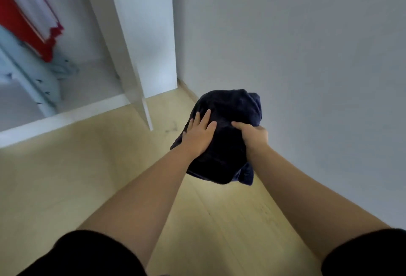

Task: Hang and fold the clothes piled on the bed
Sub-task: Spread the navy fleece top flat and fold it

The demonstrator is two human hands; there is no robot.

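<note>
No text, label, brand, number or sign could be read anywhere. The small dark marks on the light blue garment (44, 71) hanging in the wardrobe (140, 23) were too small and blurred to tell as print or lettering. The dark blue garment (228, 108) showed plain cloth only.

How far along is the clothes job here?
Done: a red garment and a light blue garment hang in the open wardrobe. In hand: a bundled dark blue garment, gripped by the right hand, the left hand flat on it. Left: putting it away; the bed is out of view.
</note>
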